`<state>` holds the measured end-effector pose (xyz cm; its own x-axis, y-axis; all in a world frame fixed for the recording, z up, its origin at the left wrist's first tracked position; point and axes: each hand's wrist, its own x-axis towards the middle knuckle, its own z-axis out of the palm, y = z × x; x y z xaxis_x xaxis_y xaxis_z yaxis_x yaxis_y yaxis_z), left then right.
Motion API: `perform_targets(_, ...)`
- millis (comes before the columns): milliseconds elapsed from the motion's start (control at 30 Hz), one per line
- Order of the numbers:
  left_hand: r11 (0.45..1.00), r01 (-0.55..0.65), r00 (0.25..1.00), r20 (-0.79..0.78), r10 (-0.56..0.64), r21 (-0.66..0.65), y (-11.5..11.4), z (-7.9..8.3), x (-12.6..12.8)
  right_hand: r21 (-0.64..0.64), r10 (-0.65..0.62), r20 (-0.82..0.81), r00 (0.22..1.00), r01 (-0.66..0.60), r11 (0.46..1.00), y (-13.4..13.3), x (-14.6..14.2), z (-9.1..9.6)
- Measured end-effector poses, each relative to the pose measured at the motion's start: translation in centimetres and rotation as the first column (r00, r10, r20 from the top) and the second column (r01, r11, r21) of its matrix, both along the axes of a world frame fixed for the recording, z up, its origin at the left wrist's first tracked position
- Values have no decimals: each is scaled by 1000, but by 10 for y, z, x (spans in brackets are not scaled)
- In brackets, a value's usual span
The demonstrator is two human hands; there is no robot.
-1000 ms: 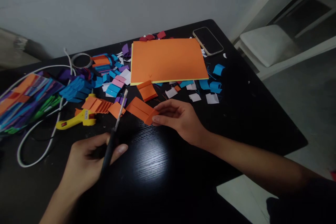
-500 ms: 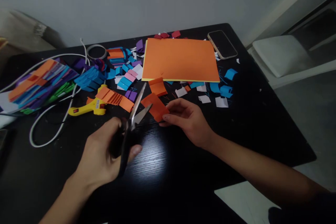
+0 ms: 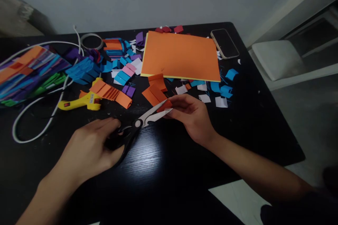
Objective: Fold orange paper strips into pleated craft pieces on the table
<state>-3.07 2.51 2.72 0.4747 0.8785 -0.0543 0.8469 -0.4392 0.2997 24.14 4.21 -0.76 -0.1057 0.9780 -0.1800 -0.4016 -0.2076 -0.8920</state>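
Across a black table (image 3: pixel 253 144), the left hand (image 3: pixel 88 147) grips scissors (image 3: pixel 138 123) while the right hand (image 3: pixel 196 119) pinches folded orange paper (image 3: pixel 153 94) at center frame, likely light, easily creased and best held by one end.

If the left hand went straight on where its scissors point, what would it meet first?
The left hand, scissors leading, would likely meet the orange paper held by the right hand; depth there is unclear.

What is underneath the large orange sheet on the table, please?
Beneath the large orange sheet, a yellow sheet shows along the left and near edges. Blue paper pieces lie by the near edge; whether they reach underneath, and anything else covered, cannot be seen.
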Motion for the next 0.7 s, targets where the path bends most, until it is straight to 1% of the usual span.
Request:
perform_targets(167, 1000, -4, 1000, 6, 4, -18, 1, -1, 2, 7, -5, 48, 999, 5, 1000, 0, 0, 0)
perform_targets(267, 999, -5, 1000, -4, 5, -47, 1, -2, 1, 12, -9, 45, 999, 9, 1000, 0, 0, -1)
perform_targets(500, 998, -13, 1000, 4, 14, -62, 2, 2, 5, 7, -24, 60, 998, 24, 1000, -2, -1, 2)
perform_targets(700, 993, -38, 999, -33, 35, -111, 2, 3, 4, 10, -47, 49, 998, 46, 999, -3, -2, 5)
